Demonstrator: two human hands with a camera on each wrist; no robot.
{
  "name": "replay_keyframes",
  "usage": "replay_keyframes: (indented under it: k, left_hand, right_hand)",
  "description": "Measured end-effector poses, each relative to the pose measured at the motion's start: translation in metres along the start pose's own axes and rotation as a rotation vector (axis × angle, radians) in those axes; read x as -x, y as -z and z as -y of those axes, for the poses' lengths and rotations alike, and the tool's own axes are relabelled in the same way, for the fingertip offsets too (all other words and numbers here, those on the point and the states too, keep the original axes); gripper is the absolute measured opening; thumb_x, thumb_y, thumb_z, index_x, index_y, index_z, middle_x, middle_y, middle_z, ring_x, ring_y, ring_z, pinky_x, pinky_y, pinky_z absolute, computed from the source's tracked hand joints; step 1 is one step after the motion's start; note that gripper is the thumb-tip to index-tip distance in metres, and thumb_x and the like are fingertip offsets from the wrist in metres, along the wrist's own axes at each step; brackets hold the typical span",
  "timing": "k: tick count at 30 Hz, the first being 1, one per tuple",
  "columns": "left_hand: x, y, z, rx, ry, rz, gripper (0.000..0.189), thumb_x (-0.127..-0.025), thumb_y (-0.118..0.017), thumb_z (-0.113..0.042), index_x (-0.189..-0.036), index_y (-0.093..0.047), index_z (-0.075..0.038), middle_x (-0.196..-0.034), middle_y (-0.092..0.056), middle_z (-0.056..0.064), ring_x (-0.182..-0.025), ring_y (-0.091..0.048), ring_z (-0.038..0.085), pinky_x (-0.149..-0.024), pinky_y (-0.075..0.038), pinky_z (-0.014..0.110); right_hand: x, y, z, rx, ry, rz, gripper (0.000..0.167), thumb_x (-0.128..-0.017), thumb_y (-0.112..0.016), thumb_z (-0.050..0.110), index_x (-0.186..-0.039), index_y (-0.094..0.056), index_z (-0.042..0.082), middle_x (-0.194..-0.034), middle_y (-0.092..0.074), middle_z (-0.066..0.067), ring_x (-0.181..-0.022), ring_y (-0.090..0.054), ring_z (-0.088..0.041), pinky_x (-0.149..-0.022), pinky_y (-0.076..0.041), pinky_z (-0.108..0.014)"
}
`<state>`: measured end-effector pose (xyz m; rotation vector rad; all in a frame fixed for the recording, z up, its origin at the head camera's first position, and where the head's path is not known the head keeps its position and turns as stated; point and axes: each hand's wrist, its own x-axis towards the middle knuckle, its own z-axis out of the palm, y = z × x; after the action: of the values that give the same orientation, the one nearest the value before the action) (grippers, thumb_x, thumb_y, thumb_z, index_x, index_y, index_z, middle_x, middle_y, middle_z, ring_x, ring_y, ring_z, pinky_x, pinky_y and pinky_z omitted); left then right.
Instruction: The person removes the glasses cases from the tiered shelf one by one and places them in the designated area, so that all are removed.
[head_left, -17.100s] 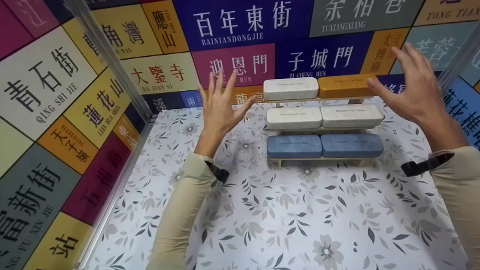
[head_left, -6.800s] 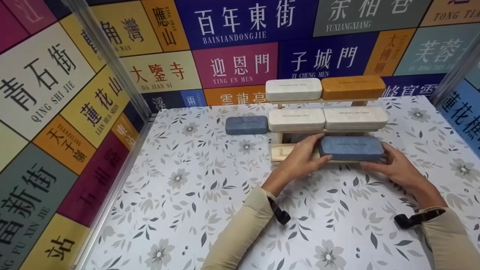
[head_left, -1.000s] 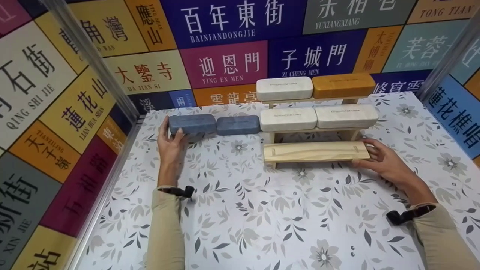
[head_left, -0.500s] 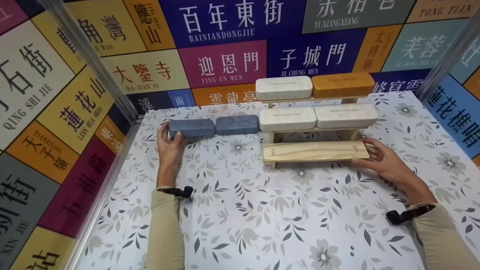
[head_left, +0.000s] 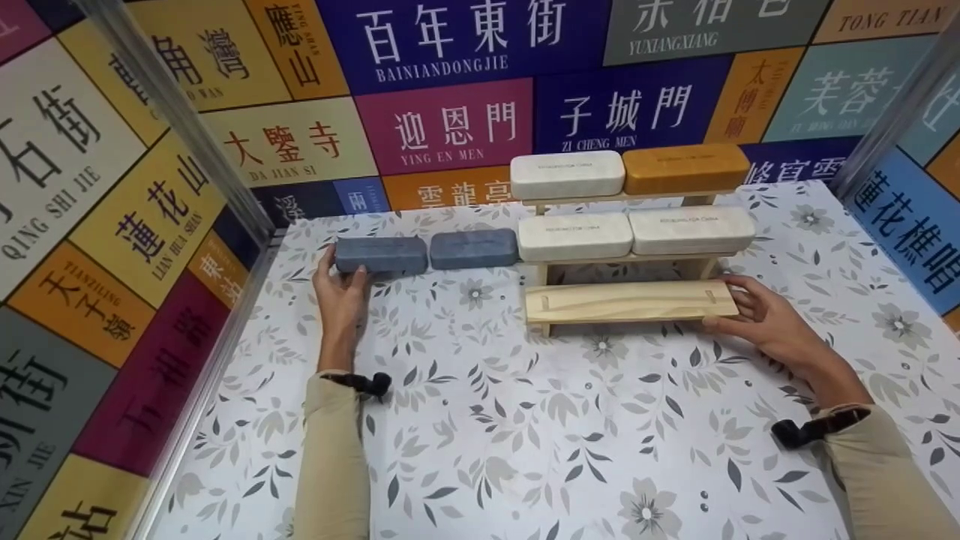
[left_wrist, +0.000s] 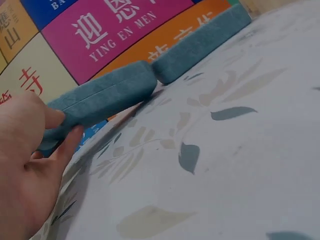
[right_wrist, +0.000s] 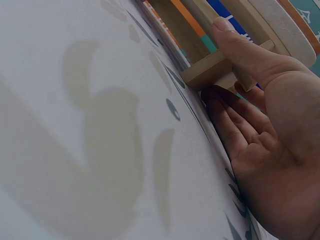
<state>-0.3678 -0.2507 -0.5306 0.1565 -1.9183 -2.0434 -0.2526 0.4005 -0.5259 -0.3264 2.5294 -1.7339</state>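
My left hand (head_left: 341, 300) grips the left end of a blue glasses case (head_left: 381, 255), thumb at the front. In the left wrist view the case (left_wrist: 105, 92) lies low at the tabletop; whether its whole underside touches cannot be told. A second blue glasses case (head_left: 474, 249) lies on the table just right of it, a thin gap between them. My right hand (head_left: 772, 330) holds the right end of the lowest step on a three-step wooden stand (head_left: 630, 304). In the right wrist view my thumb presses the step's wood (right_wrist: 212, 65), the other fingers below.
The stand's middle step carries two white glasses cases (head_left: 576, 237). On its top step sit a white case (head_left: 568, 175) and an orange-brown case (head_left: 687, 169). A floral cloth (head_left: 510, 435) covers the table. Panels with Chinese lettering (head_left: 442, 124) rise behind and at the sides.
Both blue cases have left the lowest step for the table at left. Over the last second my left hand lowered its case slightly toward me. The right hand stays on the stand.
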Motion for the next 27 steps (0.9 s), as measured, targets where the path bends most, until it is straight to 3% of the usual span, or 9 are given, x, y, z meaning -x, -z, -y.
replay_keyframes:
  k: [3, 9, 17, 20, 27]
  left_hand:
    - [0.0, -0.004, 0.002, -0.093, -0.01, -0.023, 0.074, -0.108, -0.059, 0.001, -0.172, -0.024, -0.01, -0.175, -0.014, 0.017, -0.158, -0.044, 0.037, -0.125, -0.049, 0.037]
    - [-0.001, -0.011, 0.004, -0.279, -0.035, -0.066, 0.067, -0.108, -0.058, 0.001, -0.168, -0.03, -0.01, -0.172, -0.031, 0.018, -0.153, -0.051, 0.034, -0.122, -0.051, 0.036]
    - [-0.006, -0.013, 0.008, -0.603, -0.103, -0.092, 0.058, -0.111, -0.057, -0.005, -0.165, -0.037, -0.004, -0.165, -0.043, 0.023, -0.156, -0.044, 0.036, -0.129, -0.042, 0.044]
    - [-0.008, -0.015, 0.009, -0.642, -0.122, -0.106, 0.057, -0.11, -0.059, -0.005, -0.163, -0.04, -0.003, -0.164, -0.046, 0.022, -0.158, -0.041, 0.035, -0.133, -0.036, 0.045]
    - [-0.009, -0.019, 0.011, -0.65, -0.135, -0.113, 0.055, -0.109, -0.061, -0.005, -0.16, -0.043, -0.001, -0.162, -0.049, 0.022, -0.157, -0.043, 0.034, -0.134, -0.034, 0.043]
  right_hand:
    - [0.0, 0.0, 0.0, -0.004, 0.0, 0.002, 0.069, -0.103, -0.073, 0.005, -0.163, -0.039, 0.004, -0.138, -0.063, 0.016, -0.124, -0.065, 0.006, -0.099, -0.057, -0.012]
    - [0.0, 0.001, 0.0, 0.009, -0.011, 0.0, 0.071, -0.103, -0.073, 0.006, -0.165, -0.037, 0.006, -0.139, -0.06, 0.02, -0.124, -0.064, 0.008, -0.1, -0.056, -0.011]
    - [0.0, 0.0, -0.002, -0.007, -0.001, 0.007, 0.071, -0.103, -0.073, 0.002, -0.164, -0.038, 0.004, -0.139, -0.063, 0.018, -0.124, -0.065, 0.006, -0.1, -0.056, -0.012]
    - [0.0, -0.001, -0.001, -0.006, -0.013, 0.011, 0.07, -0.103, -0.073, 0.004, -0.164, -0.038, 0.006, -0.14, -0.062, 0.017, -0.124, -0.065, 0.006, -0.1, -0.056, -0.012]
    - [0.0, 0.001, 0.0, -0.002, 0.004, 0.011, 0.07, -0.103, -0.072, 0.002, -0.165, -0.038, 0.006, -0.14, -0.062, 0.016, -0.125, -0.065, 0.006, -0.099, -0.057, -0.012]
